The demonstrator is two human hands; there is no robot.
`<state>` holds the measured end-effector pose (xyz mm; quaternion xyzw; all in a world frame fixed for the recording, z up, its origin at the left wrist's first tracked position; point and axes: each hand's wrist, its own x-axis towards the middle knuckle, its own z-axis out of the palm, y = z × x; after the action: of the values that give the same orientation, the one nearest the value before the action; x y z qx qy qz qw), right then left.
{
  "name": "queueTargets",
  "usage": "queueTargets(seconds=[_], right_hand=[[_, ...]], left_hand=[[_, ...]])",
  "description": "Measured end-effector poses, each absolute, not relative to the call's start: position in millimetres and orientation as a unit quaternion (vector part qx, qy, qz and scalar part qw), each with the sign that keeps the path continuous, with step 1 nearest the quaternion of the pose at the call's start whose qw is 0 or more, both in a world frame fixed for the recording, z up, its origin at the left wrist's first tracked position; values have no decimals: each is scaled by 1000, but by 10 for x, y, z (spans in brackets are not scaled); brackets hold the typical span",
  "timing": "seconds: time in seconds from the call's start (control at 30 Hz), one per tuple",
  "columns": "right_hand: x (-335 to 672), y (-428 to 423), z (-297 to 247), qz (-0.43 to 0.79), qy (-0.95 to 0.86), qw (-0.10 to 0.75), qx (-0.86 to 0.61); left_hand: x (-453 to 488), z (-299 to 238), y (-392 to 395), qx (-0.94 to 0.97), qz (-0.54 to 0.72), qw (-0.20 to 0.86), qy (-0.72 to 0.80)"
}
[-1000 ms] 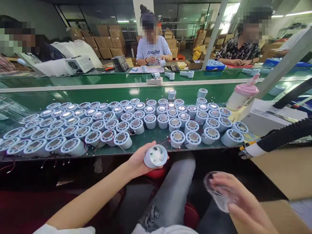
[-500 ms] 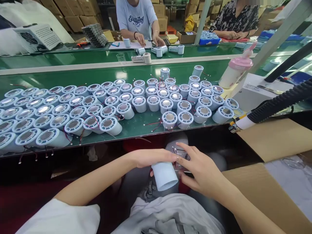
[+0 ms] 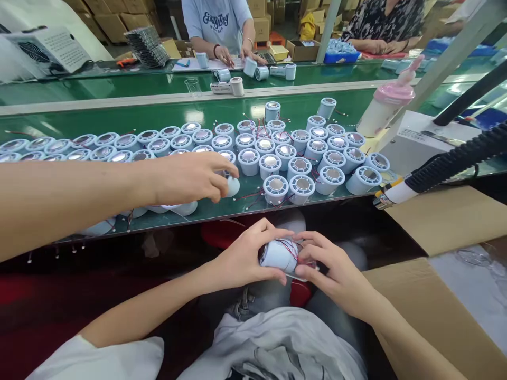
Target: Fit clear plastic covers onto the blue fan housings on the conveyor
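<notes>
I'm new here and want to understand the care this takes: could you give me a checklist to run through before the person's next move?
1. Blue cylinder steady in the left hand: ok, thumb and fingers are around it.
2. Right hand in place: ok, its fingers are at the cylinder's wired end.
3. Wires free of pinching: cannot tell, fingers hide part of them.
4. Clear plastic properly seated: cannot tell, mostly covered.
5. Co-worker's hand out of the way: ok, it is apart, over the bench.
</notes>
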<state>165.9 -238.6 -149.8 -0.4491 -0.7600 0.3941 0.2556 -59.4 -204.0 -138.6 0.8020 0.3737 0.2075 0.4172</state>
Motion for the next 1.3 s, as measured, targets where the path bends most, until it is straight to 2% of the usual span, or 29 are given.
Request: queueTargets(seconds=[0.1,0.27,0.4,0.57,0.67,0.73,0.87,0.93,1.3], right_hand=[[1633,-2405,-1524,394,-736,300,-463],[1572,-2459,-1629,342,-752,308,-472],[1580,-2475,-1628,430,-682,352,-475],[1675,-2384,-1589,557,-570,398,-455],[1723,-2348,-1616,588,-553,415,-420],[1734,-2366,-1649,543,-621,393,-406],[1737,-2463,-1713,367,-750,361,-415],[1748,-2499,-1729,356,-751,370,-416],[1791,-2481,-1617,536,-644,364,-407]], left_hand=[[-610,-1574,-2017,818,256,390,336],[-652,-1824,-1986,821,328,358,300],[-678,-1875,-1976,822,331,369,280],[-657,-1743,-1977,807,244,471,260],[-622,-1671,-2010,737,231,556,306],[-599,-1653,-2042,665,246,620,335],[-575,-1641,-2092,565,263,706,336],[-579,-1618,-2099,566,255,711,332],[-642,-1477,-2109,679,261,611,312]])
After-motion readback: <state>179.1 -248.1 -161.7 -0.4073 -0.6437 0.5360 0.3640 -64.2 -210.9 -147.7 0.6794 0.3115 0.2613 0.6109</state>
